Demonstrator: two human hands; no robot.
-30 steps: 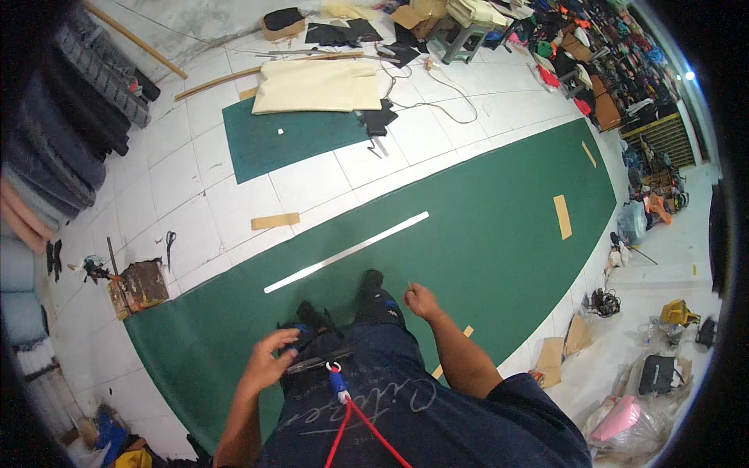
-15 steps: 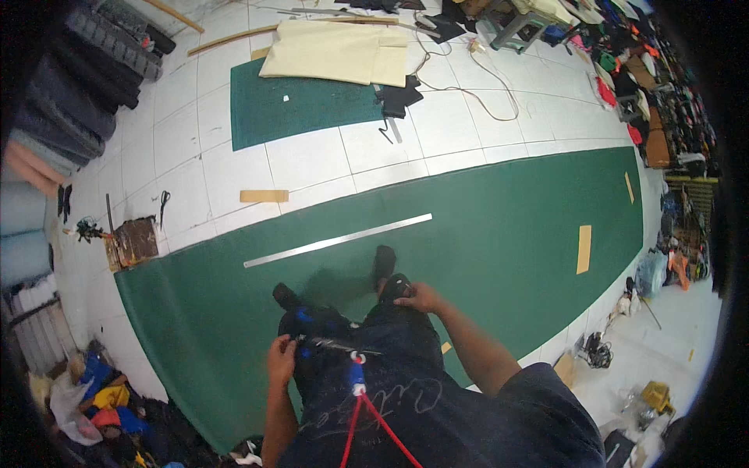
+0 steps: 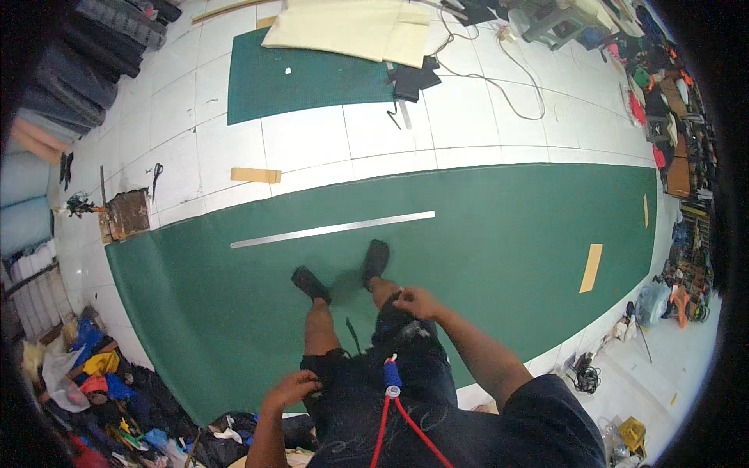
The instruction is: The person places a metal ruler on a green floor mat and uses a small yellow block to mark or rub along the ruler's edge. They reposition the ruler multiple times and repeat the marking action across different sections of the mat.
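Observation:
My right hand (image 3: 418, 303) is closed in a pinch at the leg hem of my black shorts (image 3: 406, 331), just above the right knee. At the other leg of the shorts, my left hand (image 3: 292, 388) has its fingers curled together against the cloth by the hem. Both feet, in dark footwear, stand on a long green sheet (image 3: 499, 257) spread over the floor. A long steel ruler (image 3: 333, 229) lies flat on the sheet beyond my feet, apart from both hands. A red cord (image 3: 380, 433) with a blue piece hangs down my front.
Tan strips (image 3: 591, 267) lie on the sheet at right, and another tan piece (image 3: 256, 175) on the tiles. Scissors (image 3: 157, 178) lie near a brown block (image 3: 127, 214). Farther off is a smaller green mat (image 3: 312, 90) under folded cream cloth (image 3: 343, 31). Cloth scraps (image 3: 101, 374) pile up at lower left.
I have risen from a crouch to standing, so my lower legs now show. My left hand has moved down and back along the shorts; the right stays near the knee.

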